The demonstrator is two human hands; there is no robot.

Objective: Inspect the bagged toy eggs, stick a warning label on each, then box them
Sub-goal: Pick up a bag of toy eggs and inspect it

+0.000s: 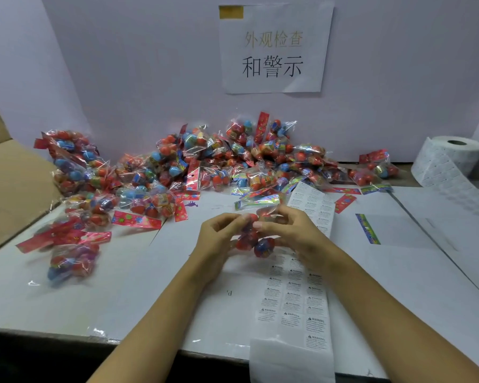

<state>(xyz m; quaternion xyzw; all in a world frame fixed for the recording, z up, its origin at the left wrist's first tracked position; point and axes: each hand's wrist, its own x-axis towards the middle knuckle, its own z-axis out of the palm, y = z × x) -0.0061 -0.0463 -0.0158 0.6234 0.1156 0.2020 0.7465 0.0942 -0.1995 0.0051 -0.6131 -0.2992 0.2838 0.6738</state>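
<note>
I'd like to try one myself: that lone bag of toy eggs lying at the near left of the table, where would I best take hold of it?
Probably by the flat red header card at the far end of the bag, pinched from above. The card lies flat and stiff on the table, while the egg-filled plastic below it is lumpy and slippery. The picture is blurred there, so its edges are hard to place.

Both hands, left (219, 239) and right (291, 230), pinch one bag of eggs (256, 239) above the label strip (293, 297). More bags (205, 164) are heaped against the wall.
</note>
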